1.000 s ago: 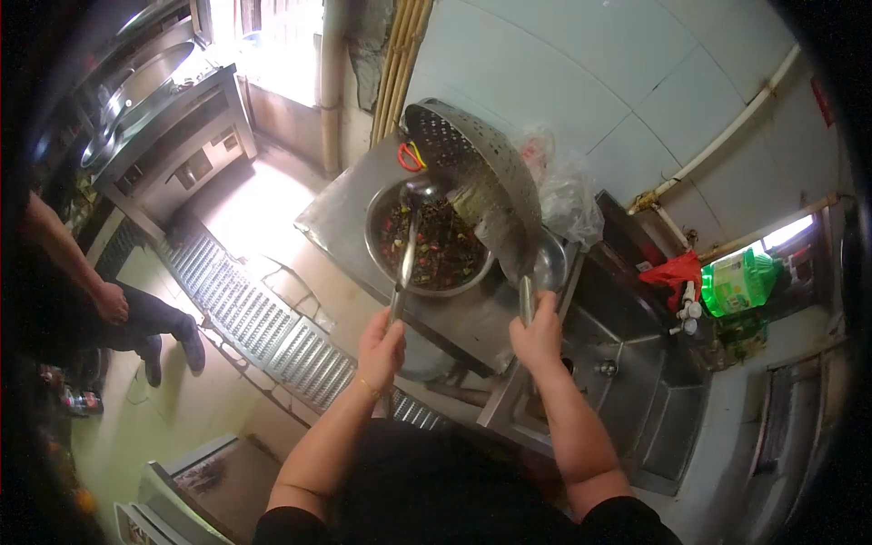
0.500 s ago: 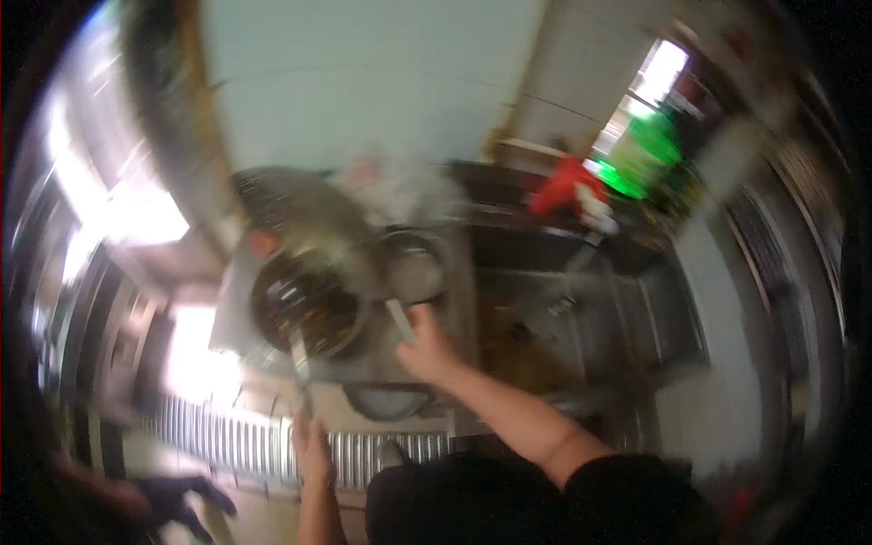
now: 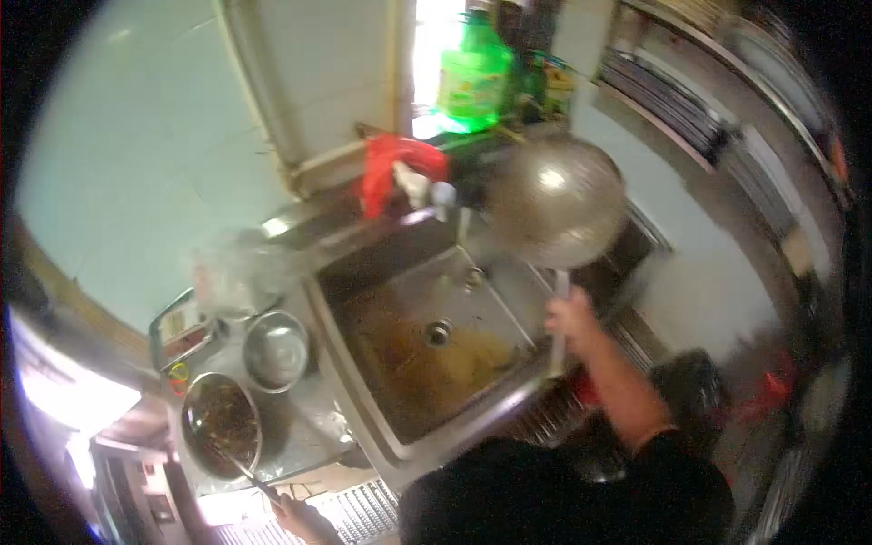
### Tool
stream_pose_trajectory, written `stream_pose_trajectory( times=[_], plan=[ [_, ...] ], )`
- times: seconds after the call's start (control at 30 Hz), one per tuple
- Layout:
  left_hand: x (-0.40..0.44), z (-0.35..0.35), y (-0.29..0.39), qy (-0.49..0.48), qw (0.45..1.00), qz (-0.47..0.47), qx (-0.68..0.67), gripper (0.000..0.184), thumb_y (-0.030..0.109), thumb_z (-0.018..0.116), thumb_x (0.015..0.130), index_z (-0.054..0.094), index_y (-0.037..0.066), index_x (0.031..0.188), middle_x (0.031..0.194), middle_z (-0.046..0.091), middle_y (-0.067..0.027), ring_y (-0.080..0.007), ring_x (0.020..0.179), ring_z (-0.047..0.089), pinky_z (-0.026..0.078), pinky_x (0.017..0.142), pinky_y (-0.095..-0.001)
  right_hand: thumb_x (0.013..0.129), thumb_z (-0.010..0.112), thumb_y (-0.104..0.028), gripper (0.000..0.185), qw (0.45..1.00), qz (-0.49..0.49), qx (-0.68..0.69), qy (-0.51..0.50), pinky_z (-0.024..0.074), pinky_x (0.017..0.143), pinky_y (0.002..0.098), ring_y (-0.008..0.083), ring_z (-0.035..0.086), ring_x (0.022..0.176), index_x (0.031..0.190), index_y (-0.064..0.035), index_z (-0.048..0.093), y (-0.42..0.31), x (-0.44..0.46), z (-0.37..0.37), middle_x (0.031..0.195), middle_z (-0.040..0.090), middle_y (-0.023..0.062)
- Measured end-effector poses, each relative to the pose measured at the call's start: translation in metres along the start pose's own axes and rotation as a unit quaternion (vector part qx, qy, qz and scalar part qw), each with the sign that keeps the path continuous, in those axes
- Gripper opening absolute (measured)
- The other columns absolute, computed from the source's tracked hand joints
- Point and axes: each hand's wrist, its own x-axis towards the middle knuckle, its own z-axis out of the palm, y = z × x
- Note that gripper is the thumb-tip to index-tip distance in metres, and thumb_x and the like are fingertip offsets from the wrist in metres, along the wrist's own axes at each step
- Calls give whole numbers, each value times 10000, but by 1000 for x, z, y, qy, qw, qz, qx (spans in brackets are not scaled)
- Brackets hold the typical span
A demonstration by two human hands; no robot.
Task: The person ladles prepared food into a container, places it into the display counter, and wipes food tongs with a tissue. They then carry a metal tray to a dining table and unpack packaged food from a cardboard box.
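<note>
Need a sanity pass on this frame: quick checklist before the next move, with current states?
1. Right hand gripping the large strainer by its handle: ok.
2. Left hand gripping the ladle by its handle: ok.
3. Ladle head inside the food bowl: cannot tell; the handle reaches the bowl, but the head is indistinct.
4. Strainer free of food: cannot tell, too blurred.
5. Sink floor clean: not ok, brownish residue shows.
6. Drain uncovered: ok, nothing lies over it.
</note>
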Motion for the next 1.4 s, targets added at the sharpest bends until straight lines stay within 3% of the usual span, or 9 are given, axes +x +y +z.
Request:
stream_pose_trajectory(
  times=[0.07, 0.17, 0.3, 0.57, 0.83, 1.0, 1.23, 1.3, 1.4],
  plan=[
    [2, -9, -22, -28, 999, -25, -12, 461, 106, 496, 890, 436, 7, 1336, 877, 535, -30, -94, 737, 477, 406, 628, -261, 824, 602, -218, 131, 999, 50, -15, -3, 467, 638, 350, 176, 548, 688, 792, -92, 593, 26, 87, -54, 788, 574, 27],
    [-45, 48, 9, 18, 997, -70, -4, 440, 131, 516, 838, 513, 35, 1267, 940, 597, -53, -128, 773, 557, 453, 631, -260, 913, 521, -292, 193, 956, 33, 226, -185, 470, 629, 377, 211, 560, 684, 859, -110, 558, 74, 205, -99, 798, 599, 62],
    [-71, 88, 38, 78, 989, -109, -60, 178, 118, 554, 829, 606, 78, 995, 696, 523, -30, -132, 559, 473, 364, 460, -255, 919, 499, -295, 199, 970, 15, 144, -194, 474, 662, 384, 224, 561, 733, 953, -100, 517, 15, 343, -5, 864, 590, 86],
    [-80, 71, 41, 16, 987, -154, -45, 222, 132, 542, 837, 555, 116, 1058, 557, 365, 67, -56, 425, 322, 228, 365, -231, 932, 453, -303, 306, 992, -48, 30, -113, 480, 727, 398, 252, 563, 832, 1140, -79, 436, -21, 353, 123, 998, 571, 133],
    [-62, 32, 36, -94, 991, -81, 56, 379, 72, 503, 798, 496, 42, 1176, 791, 549, -50, -142, 675, 529, 437, 599, -286, 945, 408, -310, 461, 974, -186, 119, 44, 487, 792, 412, 280, 566, 930, 1328, -58, 355, -3, 134, 115, 1131, 552, 180],
    [-47, 16, 25, -193, 956, 35, 220, 471, 225, 585, 861, 403, -7, 1228, 1046, 582, -255, -368, 993, 590, 456, 835, -418, 936, 477, -231, 503, 841, -200, 28, -502, 475, 802, 290, 200, 567, 1070, 1379, -31, 349, 30, -228, 288, 1192, 580, 157],
    [30, -58, 27, -379, 908, 58, 167, 650, 250, 641, 868, 261, 18, 1341, 1139, 542, -161, -259, 1023, 572, 469, 855, -413, 913, 493, -54, 430, 902, -129, 19, -411, 305, 442, 171, 20, 370, 514, 1331, -41, 393, 39, -308, 374, 684, 445, -40],
    [81, -54, 35, -128, 953, -273, -13, 646, 286, 679, 851, 319, 12, 1312, 1142, 546, -125, -239, 997, 570, 487, 838, -402, 896, 484, -46, 399, 878, -135, -62, -455, 317, 426, 174, 24, 381, 501, 1293, -37, 449, 17, -299, 359, 696, 471, -28],
    [134, -31, 49, -41, 920, -346, -178, 458, 176, 626, 854, 408, -1, 1215, 1123, 528, -147, -263, 925, 564, 513, 766, -395, 888, 506, -38, 466, 871, -101, -137, -460, 388, 463, 204, 39, 461, 537, 1346, -44, 421, 2, -309, 347, 777, 554, 15]
  ],
)
